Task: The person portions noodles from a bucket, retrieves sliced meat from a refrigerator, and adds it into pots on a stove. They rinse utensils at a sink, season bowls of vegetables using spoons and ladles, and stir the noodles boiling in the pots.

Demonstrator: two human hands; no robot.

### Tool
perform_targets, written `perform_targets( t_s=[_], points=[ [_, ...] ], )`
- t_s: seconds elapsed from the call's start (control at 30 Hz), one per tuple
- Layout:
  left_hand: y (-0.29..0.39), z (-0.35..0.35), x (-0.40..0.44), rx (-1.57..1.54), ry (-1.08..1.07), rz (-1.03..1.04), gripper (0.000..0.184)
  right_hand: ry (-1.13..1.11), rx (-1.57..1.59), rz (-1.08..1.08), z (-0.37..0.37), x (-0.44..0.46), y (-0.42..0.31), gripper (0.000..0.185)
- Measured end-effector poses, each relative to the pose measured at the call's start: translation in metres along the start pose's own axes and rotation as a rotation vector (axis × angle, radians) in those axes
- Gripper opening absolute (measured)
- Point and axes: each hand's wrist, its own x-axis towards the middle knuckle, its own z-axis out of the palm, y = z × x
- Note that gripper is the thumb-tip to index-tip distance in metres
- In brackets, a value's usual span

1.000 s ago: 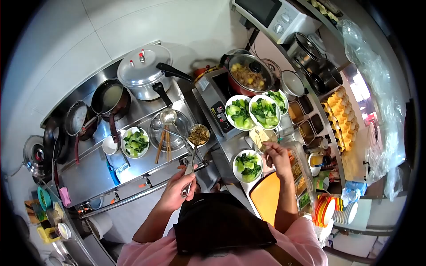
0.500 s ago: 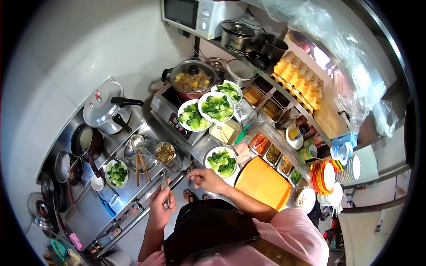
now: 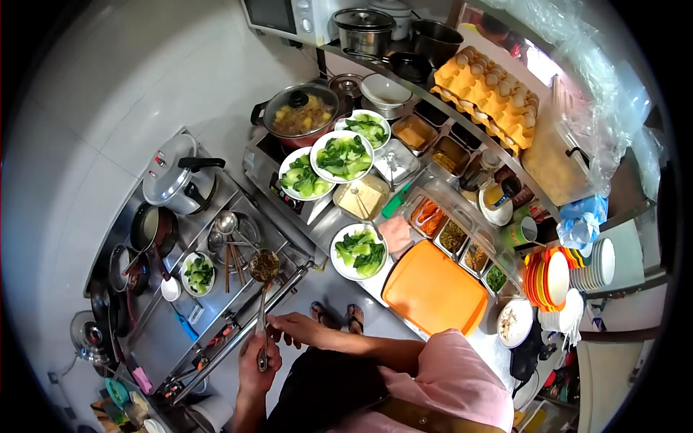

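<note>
My left hand (image 3: 258, 359) is closed round the handle of a long metal ladle (image 3: 262, 317). The ladle's bowl, filled with brown chopped food (image 3: 264, 265), is held over the edge of the steel counter. My right hand (image 3: 289, 329) is beside the handle, its fingers loosely bent and a little apart, with nothing visible in them. Closest on the right is a white bowl of greens (image 3: 359, 252). Another bowl of greens (image 3: 198, 274) stands left of a steel basin (image 3: 234, 238) with chopsticks and a second ladle.
An orange cutting board (image 3: 434, 287) lies at the right, below tubs of toppings (image 3: 452, 236). Three bowls of greens (image 3: 341, 156) sit by a lidded pot (image 3: 299, 114). A pressure cooker (image 3: 172, 177), pans (image 3: 153, 227) and an egg tray (image 3: 487, 97) stand farther off.
My right hand has moved from the pale food tub down to the ladle's handle. My left hand still grips the ladle, and the view has turned toward the right.
</note>
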Motion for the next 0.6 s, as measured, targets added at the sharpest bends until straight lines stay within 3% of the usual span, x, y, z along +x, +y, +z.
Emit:
perform_targets(
  t_s=[0.1, 0.27, 0.5, 0.6],
  points=[
    [-0.008, -0.010, -0.010, -0.003, 0.032, 0.011, 0.027, -0.056, 0.001, -0.017, 0.015, 0.003, 0.004, 0.056],
    [-0.013, -0.028, -0.027, 0.030, 0.052, 0.040, 0.023, -0.122, 0.055, 0.257, 0.045, 0.008, -0.006, 0.044],
    [0.002, -0.115, -0.051, 0.151, 0.019, 0.154, 0.033, -0.210, 0.032, 0.266, 0.124, 0.040, 0.011, 0.050],
    [0.013, -0.163, -0.070, 0.164, -0.073, 0.201, 0.035, -0.119, 0.083, 0.193, 0.175, 0.060, 0.023, 0.048]
  ],
)
